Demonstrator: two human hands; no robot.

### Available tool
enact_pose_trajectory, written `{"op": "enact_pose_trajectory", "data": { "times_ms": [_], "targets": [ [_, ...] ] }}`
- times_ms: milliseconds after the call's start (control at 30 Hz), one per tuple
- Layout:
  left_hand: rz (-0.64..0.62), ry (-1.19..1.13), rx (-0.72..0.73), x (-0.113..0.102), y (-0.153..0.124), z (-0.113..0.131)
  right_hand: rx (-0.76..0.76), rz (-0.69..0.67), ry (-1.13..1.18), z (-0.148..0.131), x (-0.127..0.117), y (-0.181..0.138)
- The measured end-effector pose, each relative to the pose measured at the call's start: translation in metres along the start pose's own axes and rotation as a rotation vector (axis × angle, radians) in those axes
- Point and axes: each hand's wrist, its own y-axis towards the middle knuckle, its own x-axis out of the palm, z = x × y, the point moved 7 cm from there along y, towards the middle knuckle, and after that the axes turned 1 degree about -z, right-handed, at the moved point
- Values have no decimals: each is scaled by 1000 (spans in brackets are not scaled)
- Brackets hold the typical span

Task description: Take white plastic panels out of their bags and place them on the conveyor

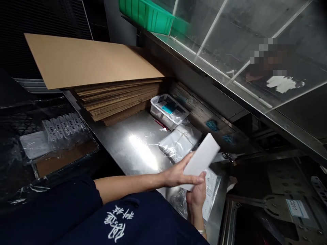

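Note:
A plain white oblong piece, thick-edged like a slim box or a stack of cards, is tilted up over the metal table. My left hand grips its near side, with the thumb across its face. At its lower end my right hand is closed on it, the fingers partly hidden. Beneath the hands lie clear plastic bags and a printed white sheet. Just beyond, a bundle of clear plastic bags rests on the table. Scissors lie right of the white piece.
Stacked cardboard sheets stand at the table's back left. A clear plastic tub with packets sits beside them, a red pen next to it. A green crate stands on the overhead shelf. Bagged white parts lie left; machinery is right.

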Motion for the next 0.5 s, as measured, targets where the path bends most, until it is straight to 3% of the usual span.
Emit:
{"op": "enact_pose_trajectory", "data": {
  "times_ms": [67,200,333,400,500],
  "targets": [
    [58,-43,24,-17,3,-2,-33,22,68,0,-15,2],
    [-160,143,90,-29,2,1,-56,-7,89,7,-37,7],
    [-223,230,134,-29,-2,8,-80,-6,119,5,-43,6],
    [-190,145,83,-29,1,8,-60,-13,142,0,-40,4],
    [22,-202,-174,-35,15,-8,218,-117,252,0,-23,-3]
  ]
}}
